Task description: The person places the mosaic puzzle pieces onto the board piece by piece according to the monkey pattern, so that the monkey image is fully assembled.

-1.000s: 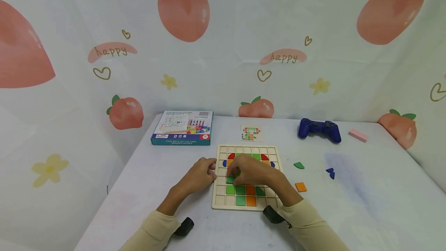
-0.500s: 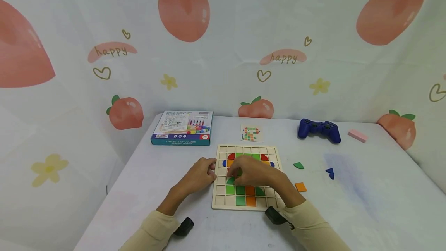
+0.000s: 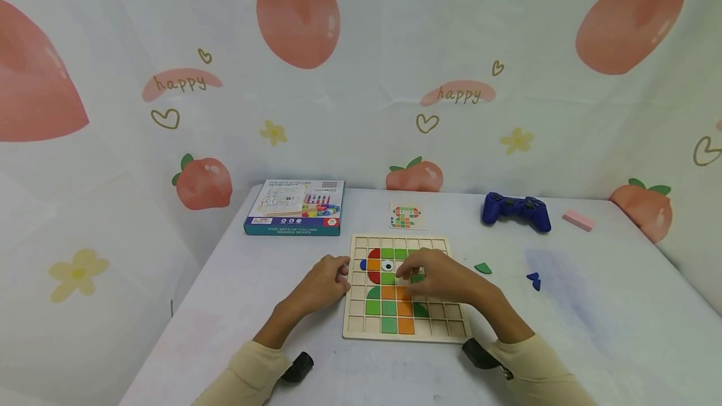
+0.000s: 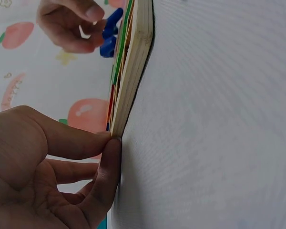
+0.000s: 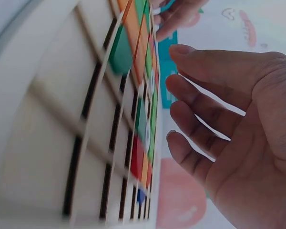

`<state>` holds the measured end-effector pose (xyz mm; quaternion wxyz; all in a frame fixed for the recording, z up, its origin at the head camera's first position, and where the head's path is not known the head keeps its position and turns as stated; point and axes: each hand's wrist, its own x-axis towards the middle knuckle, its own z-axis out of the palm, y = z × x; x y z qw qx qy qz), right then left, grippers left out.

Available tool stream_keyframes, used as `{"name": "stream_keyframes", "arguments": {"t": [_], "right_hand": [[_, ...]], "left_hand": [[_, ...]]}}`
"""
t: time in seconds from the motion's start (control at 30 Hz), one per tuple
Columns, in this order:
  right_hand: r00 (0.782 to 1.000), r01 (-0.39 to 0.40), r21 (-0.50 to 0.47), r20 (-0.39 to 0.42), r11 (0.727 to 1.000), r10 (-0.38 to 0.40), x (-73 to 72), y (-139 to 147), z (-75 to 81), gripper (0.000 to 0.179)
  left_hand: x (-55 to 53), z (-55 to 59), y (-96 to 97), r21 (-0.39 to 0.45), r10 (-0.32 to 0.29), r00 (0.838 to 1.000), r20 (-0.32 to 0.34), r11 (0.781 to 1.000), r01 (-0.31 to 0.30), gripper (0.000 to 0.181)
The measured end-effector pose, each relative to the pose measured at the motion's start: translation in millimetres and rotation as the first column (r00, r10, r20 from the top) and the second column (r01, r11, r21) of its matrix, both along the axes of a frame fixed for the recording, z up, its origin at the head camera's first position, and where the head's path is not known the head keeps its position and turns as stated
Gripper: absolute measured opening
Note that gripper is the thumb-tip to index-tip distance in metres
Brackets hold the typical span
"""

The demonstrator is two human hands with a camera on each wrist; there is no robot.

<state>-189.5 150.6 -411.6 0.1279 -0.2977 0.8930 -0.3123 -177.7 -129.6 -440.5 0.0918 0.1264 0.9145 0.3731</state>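
A wooden grid board [image 3: 356,324] lies on the table, with coloured tiles in part of its cells. My left hand [image 3: 321,282] pinches the board's left edge between thumb and forefinger, as the left wrist view shows. My right hand [image 3: 442,274] hovers over the right half of the board. Its fingers [image 5: 190,95] are relaxed and hold nothing. A green quarter-round tile [image 3: 374,293] sits in a left cell, next to orange squares [image 3: 388,293]. An eye tile [image 3: 387,265] shows higher up, with red rounded tiles [image 3: 374,277] beside it. My right hand hides some cells.
A pattern card [image 3: 407,216] lies behind the board and a boxed set [image 3: 294,207] at the back left. To the right are a loose green tile [image 3: 483,268], small blue tiles [image 3: 536,281], a blue game controller [image 3: 516,212] and a pink block [image 3: 578,220].
My right hand has left the green quarter-round tile in its cell and moved right over the board. The forearm now covers the loose orange square. My left hand stays put.
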Motion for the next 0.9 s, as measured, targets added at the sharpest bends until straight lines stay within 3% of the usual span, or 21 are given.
{"name": "stream_keyframes", "arguments": {"t": [0.13,0.37,0.63,0.9], "right_hand": [[0.999,0.032,0.030,-0.020,0.999,-0.032,3.1,18,-1.6,0.025],[0.994,0.110,0.012,0.015,0.994,-0.110,11.7,52,-1.3,0.021],[0.983,0.184,0.087,0.002,0.979,-0.185,20.7,82,-3.0,0.030],[0.982,0.187,0.094,0.007,0.978,-0.189,29.2,105,-3.9,0.032]], "left_hand": [[-0.6,-1.0,0.2,-0.003,-0.001,1.000,-0.003,1.000,0.000,0.055],[-0.6,-1.7,0.4,-0.001,0.004,1.000,0.011,1.000,-0.004,0.056],[1.3,-0.7,0.0,0.006,-0.003,1.000,0.008,1.000,0.003,0.057],[1.7,0.2,0.4,0.001,-0.001,1.000,0.006,1.000,0.001,0.057]]}}
